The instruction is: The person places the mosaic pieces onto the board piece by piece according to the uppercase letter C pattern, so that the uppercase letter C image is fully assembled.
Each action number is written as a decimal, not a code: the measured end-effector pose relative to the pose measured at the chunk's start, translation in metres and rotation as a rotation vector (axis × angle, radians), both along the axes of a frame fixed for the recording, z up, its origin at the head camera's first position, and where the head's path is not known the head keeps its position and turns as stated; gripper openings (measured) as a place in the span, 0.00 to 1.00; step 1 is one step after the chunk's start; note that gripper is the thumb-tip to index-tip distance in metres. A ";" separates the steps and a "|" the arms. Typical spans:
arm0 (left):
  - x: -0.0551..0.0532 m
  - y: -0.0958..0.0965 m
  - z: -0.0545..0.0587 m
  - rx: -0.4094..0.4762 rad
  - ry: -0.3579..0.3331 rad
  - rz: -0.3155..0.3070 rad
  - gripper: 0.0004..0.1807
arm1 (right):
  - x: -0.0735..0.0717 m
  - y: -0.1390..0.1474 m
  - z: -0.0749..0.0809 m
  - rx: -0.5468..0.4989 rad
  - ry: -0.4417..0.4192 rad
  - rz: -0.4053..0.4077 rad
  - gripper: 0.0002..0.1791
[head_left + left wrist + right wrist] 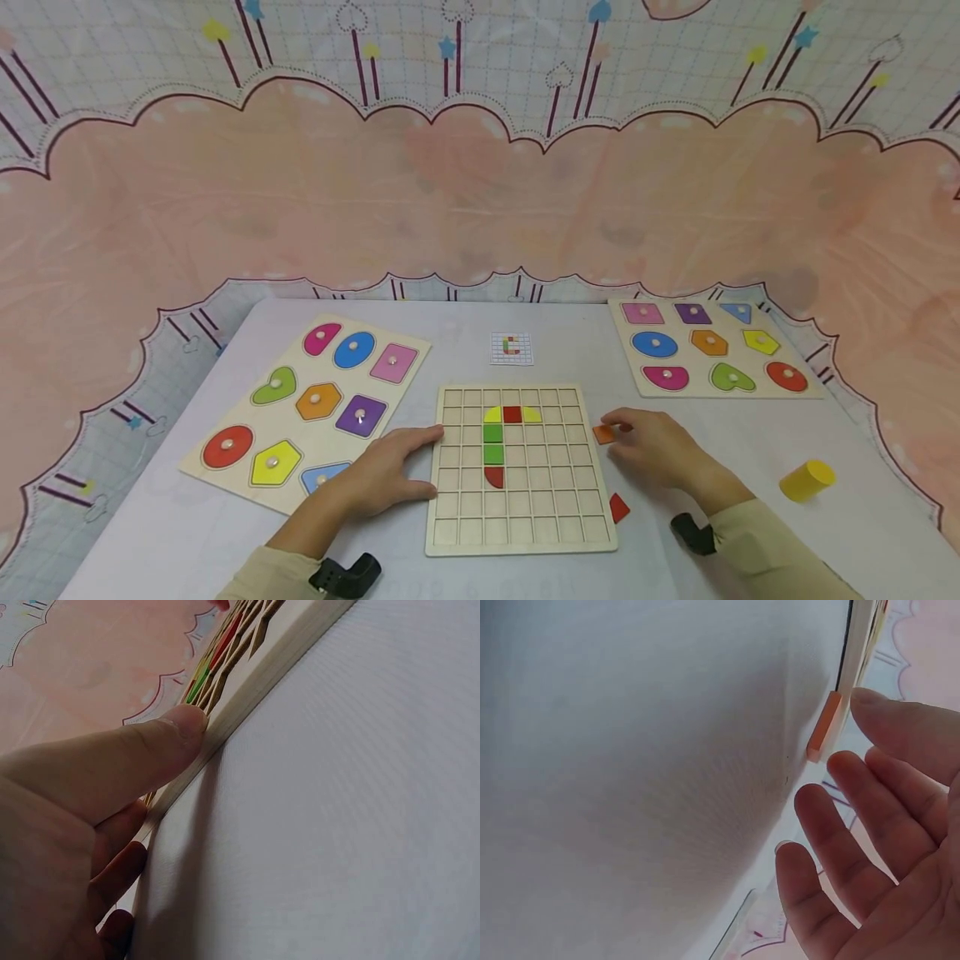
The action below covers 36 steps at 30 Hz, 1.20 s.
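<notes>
A pale wooden grid board (551,508) lies flat on the table, with several yellow, red and green pieces set in its squares. Along the board's left edge, my left hand (386,475) rests its thumb and forefinger against the wood; the left wrist view shows the thumb (169,742) touching the rim. My right hand (652,446) hovers by the board's right side, fingers loosely bent around an orange square tile (603,434). In the right wrist view this orange tile (824,726) lies just beyond the fingertips, with a gap visible. A red quarter-round piece (618,507) sits nearer me.
Behind the board lies a small pattern card (512,349). Knobbed shape-puzzle boards flank it, one on the left (288,442) and one at the back right (697,367). A yellow cylinder (807,481) lies right of my right hand. A patterned cloth (480,208) hangs behind the table.
</notes>
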<state>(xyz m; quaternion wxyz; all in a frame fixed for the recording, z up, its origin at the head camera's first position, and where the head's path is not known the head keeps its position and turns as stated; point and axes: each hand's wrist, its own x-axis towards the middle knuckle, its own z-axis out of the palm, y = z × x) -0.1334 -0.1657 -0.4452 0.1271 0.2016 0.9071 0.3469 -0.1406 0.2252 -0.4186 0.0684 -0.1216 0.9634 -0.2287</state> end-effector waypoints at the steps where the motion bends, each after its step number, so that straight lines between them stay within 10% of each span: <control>1: 0.000 0.000 0.000 0.001 0.000 0.000 0.41 | -0.001 0.000 -0.001 0.001 0.004 0.005 0.20; 36: 0.002 0.000 0.002 -0.008 0.001 0.006 0.40 | -0.003 -0.002 -0.006 0.007 0.012 -0.004 0.12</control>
